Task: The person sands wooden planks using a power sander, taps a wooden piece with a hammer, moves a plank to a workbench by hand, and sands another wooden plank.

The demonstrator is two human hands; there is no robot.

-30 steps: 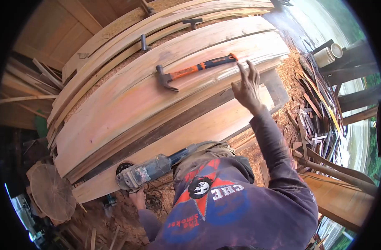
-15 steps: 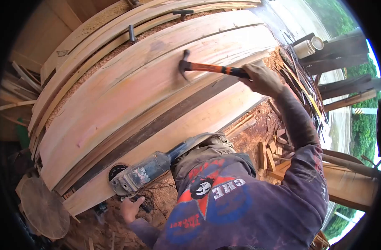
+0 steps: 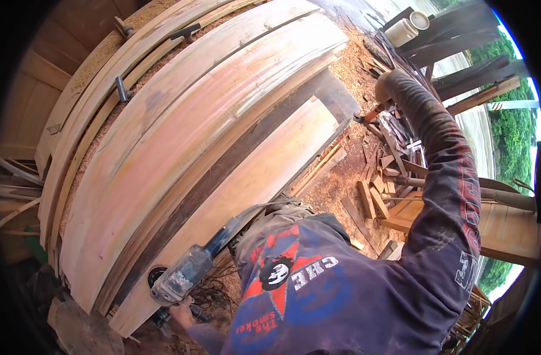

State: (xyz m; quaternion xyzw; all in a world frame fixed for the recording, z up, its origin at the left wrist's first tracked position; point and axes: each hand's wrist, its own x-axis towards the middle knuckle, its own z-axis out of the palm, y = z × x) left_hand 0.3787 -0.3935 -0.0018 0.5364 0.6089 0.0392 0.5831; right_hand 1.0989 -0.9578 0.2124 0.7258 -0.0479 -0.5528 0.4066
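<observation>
My right hand [image 3: 385, 86] is closed around the handle of a claw hammer [image 3: 373, 112], out at the far right past the ends of the boards. The hammer's head lies close to the dark tabletop's corner; whether they touch I cannot tell. My left hand [image 3: 182, 312] is closed at the side handle of an angle grinder [image 3: 184, 275], its fingers partly hidden by the tool. The grinder rests at the near edge of a pale narrow board [image 3: 246, 189], its disc over the wood. Beyond that board lies a wide, pinkish plank [image 3: 181, 142].
Clamps [image 3: 123, 89] stand along curved strips at the back. Offcuts [image 3: 374, 198] and sawdust cover the ground at right, near a wooden panel [image 3: 495, 222]. A white bucket [image 3: 403, 33] sits by dark beams. A round log end [image 3: 87, 331] is at lower left.
My right hand has swung the hammer from above the wide plank to the right, beyond the board ends. My left hand stays at the grinder. The whole view has shifted.
</observation>
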